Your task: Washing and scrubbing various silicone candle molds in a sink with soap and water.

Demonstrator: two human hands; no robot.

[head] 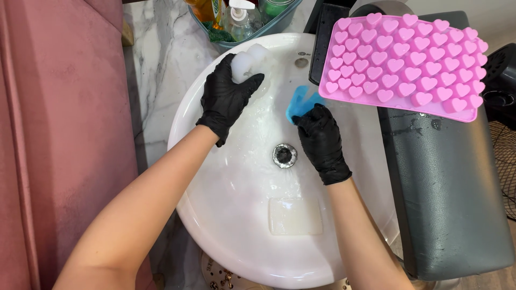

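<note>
Washing small moulds over the sink (215,96)

We keep both gloved hands above the drain (284,155): the left hand (226,96), up and left of it, has fingers curled shut on a white mould (248,63); the right hand (321,140), just right of it, pinches a blue piece (299,103). In our judgement, a firm grip prevents slipping; the pink tray (403,64) rests far right.

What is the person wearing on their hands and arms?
Both the left hand and the right hand wear thin, shiny black gloves that end at the wrists. The cuffs wrinkle a little. Above them the forearms are bare: no sleeves, watch or bracelets show.
</note>
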